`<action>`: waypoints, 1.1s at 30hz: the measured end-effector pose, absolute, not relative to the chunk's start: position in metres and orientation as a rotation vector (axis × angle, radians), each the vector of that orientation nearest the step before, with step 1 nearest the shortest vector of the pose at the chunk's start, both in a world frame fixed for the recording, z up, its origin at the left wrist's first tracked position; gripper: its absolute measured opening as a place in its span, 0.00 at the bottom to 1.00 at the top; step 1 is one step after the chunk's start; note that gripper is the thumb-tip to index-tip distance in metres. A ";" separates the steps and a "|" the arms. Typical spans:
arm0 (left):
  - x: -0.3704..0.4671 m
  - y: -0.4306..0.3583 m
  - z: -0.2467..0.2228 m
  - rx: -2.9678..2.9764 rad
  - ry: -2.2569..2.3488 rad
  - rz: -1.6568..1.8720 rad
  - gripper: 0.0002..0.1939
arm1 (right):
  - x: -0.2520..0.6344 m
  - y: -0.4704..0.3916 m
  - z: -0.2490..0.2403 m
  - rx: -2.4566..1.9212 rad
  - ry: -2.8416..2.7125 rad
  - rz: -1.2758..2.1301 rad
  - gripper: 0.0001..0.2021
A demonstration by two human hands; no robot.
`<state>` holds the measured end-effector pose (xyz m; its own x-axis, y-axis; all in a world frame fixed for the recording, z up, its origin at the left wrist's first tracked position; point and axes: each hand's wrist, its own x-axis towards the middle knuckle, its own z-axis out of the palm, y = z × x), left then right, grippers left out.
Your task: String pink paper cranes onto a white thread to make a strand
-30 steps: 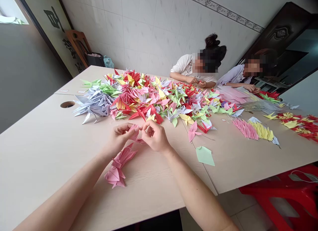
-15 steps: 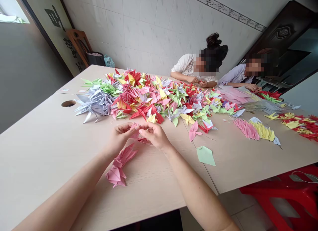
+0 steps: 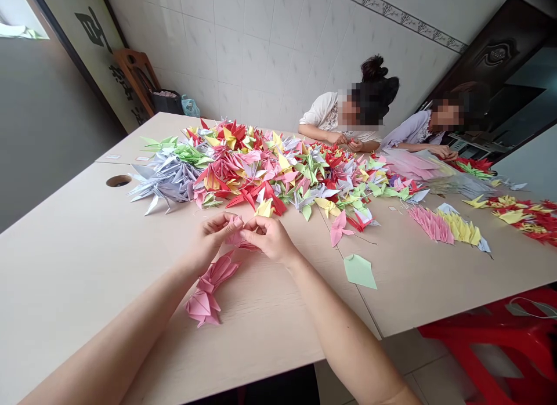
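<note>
My left hand [image 3: 214, 238] pinches a small folded pink paper piece [image 3: 235, 235] between thumb and fingers. Close beside it, the fingertips of my right hand [image 3: 272, 238] are pressed together at the piece's right edge; what they grip is too small to make out. Below my left hand a bundle of folded pink paper [image 3: 208, 297] lies on the table [image 3: 87, 266]. Beyond both hands spreads a large heap of paper cranes [image 3: 261, 167] in red, pink, yellow, green and pale blue.
A green paper sheet [image 3: 360, 271] and a pink crane [image 3: 340, 228] lie right of my hands. Farther right are rows of pink and yellow folded pieces [image 3: 461, 228]. Two people sit across the table, hands on paper. A red stool [image 3: 500, 329] stands at the lower right.
The fingertips of my right hand have shifted slightly left and down beside the pink piece. My left hand keeps its pinch.
</note>
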<state>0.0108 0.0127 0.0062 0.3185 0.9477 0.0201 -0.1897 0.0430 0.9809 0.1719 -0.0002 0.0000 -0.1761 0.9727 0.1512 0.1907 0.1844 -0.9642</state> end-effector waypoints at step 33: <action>0.001 0.019 -0.004 1.117 0.832 0.823 0.37 | 0.212 0.015 0.001 -1.114 -1.387 0.929 0.07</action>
<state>0.0010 0.0187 -0.0036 0.4526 0.8797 -0.1460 -0.1364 0.2301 0.9635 0.2124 0.0146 0.0013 0.0158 0.9652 0.2611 0.1263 0.2571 -0.9581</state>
